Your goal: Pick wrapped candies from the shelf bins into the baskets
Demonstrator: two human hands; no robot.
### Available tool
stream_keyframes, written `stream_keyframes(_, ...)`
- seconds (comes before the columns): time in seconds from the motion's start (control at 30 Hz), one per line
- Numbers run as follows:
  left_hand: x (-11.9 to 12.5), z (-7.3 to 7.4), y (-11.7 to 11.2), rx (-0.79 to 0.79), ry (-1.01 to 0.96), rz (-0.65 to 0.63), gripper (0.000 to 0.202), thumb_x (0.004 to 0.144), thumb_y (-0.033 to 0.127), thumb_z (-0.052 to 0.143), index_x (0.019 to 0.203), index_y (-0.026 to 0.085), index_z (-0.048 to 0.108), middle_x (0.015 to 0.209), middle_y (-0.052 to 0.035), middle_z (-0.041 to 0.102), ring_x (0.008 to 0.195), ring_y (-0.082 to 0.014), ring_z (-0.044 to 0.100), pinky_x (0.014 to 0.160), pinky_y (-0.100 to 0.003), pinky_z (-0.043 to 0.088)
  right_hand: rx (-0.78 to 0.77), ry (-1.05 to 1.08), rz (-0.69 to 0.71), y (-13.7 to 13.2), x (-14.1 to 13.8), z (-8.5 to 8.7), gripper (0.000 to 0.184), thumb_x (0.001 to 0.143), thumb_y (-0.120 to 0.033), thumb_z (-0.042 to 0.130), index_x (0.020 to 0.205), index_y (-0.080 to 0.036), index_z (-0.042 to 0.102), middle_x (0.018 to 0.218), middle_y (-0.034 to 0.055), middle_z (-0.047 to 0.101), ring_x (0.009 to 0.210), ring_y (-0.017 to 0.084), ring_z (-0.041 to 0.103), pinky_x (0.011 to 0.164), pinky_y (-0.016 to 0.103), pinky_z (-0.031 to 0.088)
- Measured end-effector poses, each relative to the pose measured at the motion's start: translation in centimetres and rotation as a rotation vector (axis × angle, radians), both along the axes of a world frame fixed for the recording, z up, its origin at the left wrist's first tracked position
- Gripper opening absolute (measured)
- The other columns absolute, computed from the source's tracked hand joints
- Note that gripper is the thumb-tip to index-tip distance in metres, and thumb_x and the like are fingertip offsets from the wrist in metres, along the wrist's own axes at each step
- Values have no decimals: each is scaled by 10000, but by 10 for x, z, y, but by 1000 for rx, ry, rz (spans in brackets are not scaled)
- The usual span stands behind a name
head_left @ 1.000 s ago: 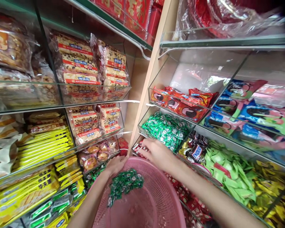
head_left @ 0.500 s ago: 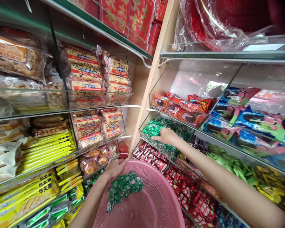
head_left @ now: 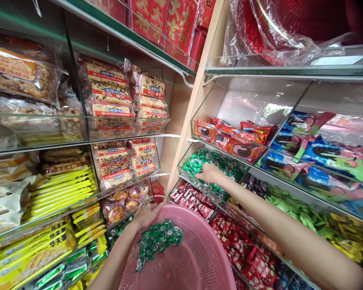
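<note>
My left hand [head_left: 147,215] grips the rim of a pink plastic basket [head_left: 222,241], fingers over its far left edge. Inside the basket lies a heap of green-wrapped candies [head_left: 159,241], gathered to the left on the bottom. My right hand [head_left: 211,173] reaches over the glass front of a shelf bin, touching the green-wrapped candies [head_left: 196,159] in it. Its fingers are curled inward in a closed shape. What they hold, if anything, is hidden.
Glass-fronted shelves [head_left: 275,72] surround the basket. Red biscuit packs [head_left: 226,137] lie above the candy bin, red-wrapped sweets [head_left: 190,199] below it. A wooden post [head_left: 187,117] stands at the corner. Sachima packs [head_left: 111,96] and yellow wafer packs [head_left: 60,189] fill the left shelves.
The fingers of my right hand have curled in more, over almost the same spot on the candies. My left hand and the basket stay nearly in place.
</note>
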State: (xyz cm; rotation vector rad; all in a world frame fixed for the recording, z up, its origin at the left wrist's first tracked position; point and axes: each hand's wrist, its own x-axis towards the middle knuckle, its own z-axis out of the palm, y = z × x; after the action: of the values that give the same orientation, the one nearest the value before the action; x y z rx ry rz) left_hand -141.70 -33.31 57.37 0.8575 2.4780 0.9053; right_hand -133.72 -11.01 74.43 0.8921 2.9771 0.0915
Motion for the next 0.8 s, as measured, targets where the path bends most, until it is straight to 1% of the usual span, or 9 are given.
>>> stream_keyframes(0.17,0,-2,-1,-37,11,-12,674,741,696,240,1110,261,599,1121,-51,619,1082,-276,524,920,-380,369,6,-14,11,2,0,-2,392,667,-423,580,913,-121,623,961,160,629,864,253,602,585,271,415)
stream_keyframes(0.37,0,-3,-1,-70,12,8,719,733,712,214,1144,248,579,1173,-69,583,1104,-297,504,933,-406,356,5,-20,33,0,2,-3,330,690,-397,543,856,-127,636,904,137,631,813,222,600,559,254,384)
stream_keyframes(0.5,0,-5,0,-51,5,20,700,732,703,240,1134,246,586,1184,-53,576,1119,-281,496,951,-382,344,-1,43,78,4,1,-7,255,686,-381,566,791,-161,643,825,79,632,756,178,583,570,234,369)
stream_keyframes(0.63,0,-7,1,-9,-1,2,659,727,692,276,1093,257,610,1127,-38,615,1084,-256,528,926,-337,369,-38,109,126,11,1,-9,204,680,-378,597,730,-185,638,702,16,613,698,144,550,562,214,346)
stream_keyframes(0.73,1,-6,1,10,-1,-11,628,732,679,287,1066,267,623,1106,-30,628,1068,-247,540,917,-327,376,-68,108,162,16,1,-9,223,699,-388,586,680,-170,628,642,-2,585,674,131,533,547,205,330)
stream_keyframes(0.8,1,-5,0,5,-7,1,627,729,679,294,1065,265,624,1117,-29,622,1072,-249,537,921,-330,373,-74,82,162,18,0,-9,226,705,-380,579,669,-162,624,635,-3,578,661,126,526,539,202,326)
